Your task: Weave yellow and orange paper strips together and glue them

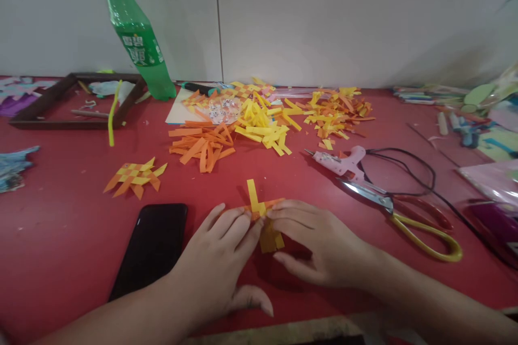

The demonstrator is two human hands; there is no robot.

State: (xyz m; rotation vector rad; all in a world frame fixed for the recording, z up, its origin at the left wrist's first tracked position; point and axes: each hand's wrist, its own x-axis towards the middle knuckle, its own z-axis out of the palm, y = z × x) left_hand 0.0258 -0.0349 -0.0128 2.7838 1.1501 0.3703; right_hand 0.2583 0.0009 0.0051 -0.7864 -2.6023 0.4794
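Observation:
Between my hands lies a small weave of yellow and orange paper strips, with one yellow strip sticking up and away from me. My left hand rests its fingertips on the left side of the weave, thumb held well apart. From the other side, my right hand touches the orange strip with stretched fingers, its thumb also apart. My fingers partly hide the strips. A finished woven paper fish in orange and yellow lies farther left. Close to my left forearm is a black phone.
Orange paper strips and yellow paper strips lie in piles at the back. To the right are a pink glue gun with a cable and scissors. A green bottle stands by a brown frame.

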